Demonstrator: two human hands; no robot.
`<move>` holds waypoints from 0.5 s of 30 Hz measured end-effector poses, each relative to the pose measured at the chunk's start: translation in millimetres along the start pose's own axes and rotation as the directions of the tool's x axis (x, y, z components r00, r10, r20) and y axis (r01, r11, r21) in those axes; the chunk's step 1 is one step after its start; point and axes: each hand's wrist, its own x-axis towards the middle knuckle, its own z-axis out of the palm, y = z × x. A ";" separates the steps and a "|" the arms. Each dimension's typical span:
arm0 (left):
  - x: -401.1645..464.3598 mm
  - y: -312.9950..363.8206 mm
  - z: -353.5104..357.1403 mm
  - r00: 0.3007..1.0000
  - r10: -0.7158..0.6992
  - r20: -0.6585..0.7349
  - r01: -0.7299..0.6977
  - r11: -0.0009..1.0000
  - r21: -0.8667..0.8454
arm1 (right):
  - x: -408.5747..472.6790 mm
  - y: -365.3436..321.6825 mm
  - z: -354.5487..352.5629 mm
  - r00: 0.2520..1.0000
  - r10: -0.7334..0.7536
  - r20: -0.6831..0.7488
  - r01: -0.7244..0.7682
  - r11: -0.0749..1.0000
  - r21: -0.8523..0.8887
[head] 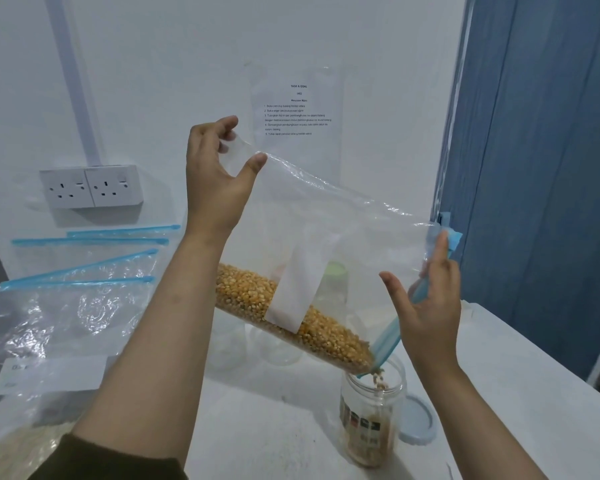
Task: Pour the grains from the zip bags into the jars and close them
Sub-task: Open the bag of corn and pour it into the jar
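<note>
I am pinching the bag (326, 216) with both hands (219, 174) (430, 306), tilting its blue zip end down-right, corn (291, 320) falling into the jar (374, 420).

- Hands: two, the left hand (215, 174) and the right hand (430, 306).
- Zip bag of corn kernels (326, 237): one, held in the air.
- Empty zip bags (70, 306): four blue zip strips are countable in the stack on the left.
- Open jar (373, 420): one, beneath the bag mouth.
- Further clear jars (278, 344) behind the bag: number cannot be determined.
- Loose blue lid (418, 424): one.
- Wall sockets (90, 187): two.
- Printed sheet (297, 110): one.
</note>
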 end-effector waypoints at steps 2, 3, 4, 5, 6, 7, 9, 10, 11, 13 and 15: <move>0.1 0.4 0.5 1.000 0.003 0.002 -0.003 1.000 0.001 | 0.1 0.8 0.0 1.000 0.003 0.004 -0.003 1.000 0.001; 0.0 0.4 0.9 1.000 0.005 0.001 -0.005 1.000 0.001 | -0.1 1.2 -0.2 1.000 0.006 0.006 -0.006 1.000 0.006; -0.1 0.3 1.4 1.000 0.007 -0.001 -0.007 1.000 0.001 | -0.4 1.5 -0.4 1.000 0.008 0.005 -0.008 1.000 0.011; -0.3 0.2 1.8 1.000 0.008 -0.001 -0.008 1.000 0.003 | -0.7 2.2 -0.7 1.000 0.008 0.003 -0.008 1.000 0.013; -0.4 0.2 2.2 1.000 0.008 -0.001 -0.008 1.000 0.005 | -0.8 2.8 -0.9 1.000 0.006 0.001 -0.006 1.000 0.013; -0.4 0.0 2.5 1.000 0.009 0.001 -0.009 1.000 0.008 | -0.9 3.8 -1.1 1.000 0.004 0.001 -0.004 1.000 0.010; 0.0 0.2 2.9 1.000 0.013 0.004 -0.013 1.000 0.010 | -0.8 5.1 -1.3 1.000 0.001 0.004 -0.001 1.000 0.005; 0.5 0.3 3.0 1.000 0.017 0.005 -0.017 1.000 0.010 | -0.8 5.7 -1.3 1.000 0.001 0.005 -0.001 1.000 0.003; 0.8 0.7 3.2 1.000 0.022 0.008 -0.022 1.000 0.010 | -0.7 5.8 -1.3 1.000 0.001 0.005 -0.001 1.000 0.001; 1.1 1.4 3.5 1.000 0.028 0.015 -0.028 1.000 0.013 | -1.1 5.1 -1.2 1.000 0.001 0.003 -0.001 1.000 0.001; 1.4 1.6 4.0 0.999 0.030 0.020 -0.030 0.999 0.013 | -1.6 4.1 -1.3 1.000 0.000 0.002 0.000 1.000 0.006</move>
